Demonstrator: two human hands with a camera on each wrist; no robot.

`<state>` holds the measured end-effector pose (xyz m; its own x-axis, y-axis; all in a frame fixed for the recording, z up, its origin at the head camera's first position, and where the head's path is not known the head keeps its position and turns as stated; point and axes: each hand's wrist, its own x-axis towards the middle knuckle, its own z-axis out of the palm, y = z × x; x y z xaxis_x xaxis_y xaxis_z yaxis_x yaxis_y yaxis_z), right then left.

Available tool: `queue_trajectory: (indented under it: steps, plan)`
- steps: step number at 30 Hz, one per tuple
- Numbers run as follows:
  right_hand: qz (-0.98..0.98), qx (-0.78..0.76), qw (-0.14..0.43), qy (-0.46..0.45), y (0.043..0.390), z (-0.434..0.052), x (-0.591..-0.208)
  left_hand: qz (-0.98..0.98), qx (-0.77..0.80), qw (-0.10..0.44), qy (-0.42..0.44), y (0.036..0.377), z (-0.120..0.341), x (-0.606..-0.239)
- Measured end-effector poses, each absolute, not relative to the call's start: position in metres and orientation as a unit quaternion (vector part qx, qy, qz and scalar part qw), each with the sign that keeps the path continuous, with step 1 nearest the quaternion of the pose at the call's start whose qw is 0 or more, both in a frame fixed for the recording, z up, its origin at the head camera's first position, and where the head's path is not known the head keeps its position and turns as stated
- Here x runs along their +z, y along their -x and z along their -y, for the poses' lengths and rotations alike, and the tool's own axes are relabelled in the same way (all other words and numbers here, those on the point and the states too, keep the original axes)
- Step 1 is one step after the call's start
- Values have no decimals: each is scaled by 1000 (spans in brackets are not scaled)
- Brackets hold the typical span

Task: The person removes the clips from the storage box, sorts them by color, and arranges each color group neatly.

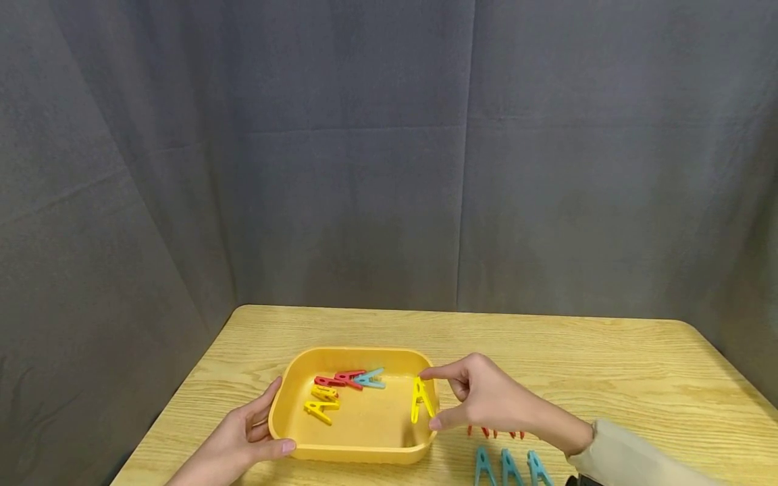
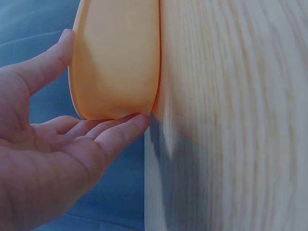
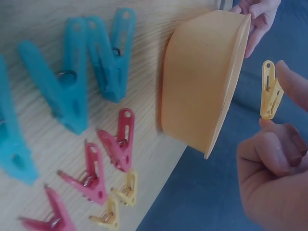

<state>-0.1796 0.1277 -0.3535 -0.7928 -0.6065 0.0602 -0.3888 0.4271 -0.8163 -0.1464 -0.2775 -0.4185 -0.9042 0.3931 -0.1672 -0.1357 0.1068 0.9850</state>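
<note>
While pinching a yellow clothespin (image 1: 421, 399) between thumb and forefinger over the right rim of the yellow tray (image 1: 355, 449), right hand (image 1: 486, 398). Left hand (image 1: 243, 439) open, steadying the tray's left wall. Inside the tray: red, blue, yellow pins. Blue pegs (image 1: 507, 467) and red pegs (image 3: 103, 161) on wooden table (image 1: 608, 364) beside it.

No text, label, brand, number or sign is readable anywhere.
</note>
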Motion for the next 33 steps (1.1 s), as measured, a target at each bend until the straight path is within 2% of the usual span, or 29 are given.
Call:
queue_trajectory:
  steps: [20, 33]
  plan:
    - [-817, -509, 105, 251, 156, -197, -374, -712, 666, 198, -98, 146, 277, -419]
    - [-823, -516, 131, 199, 162, -242, -382, -710, 668, 204, -91, 147, 277, -419]
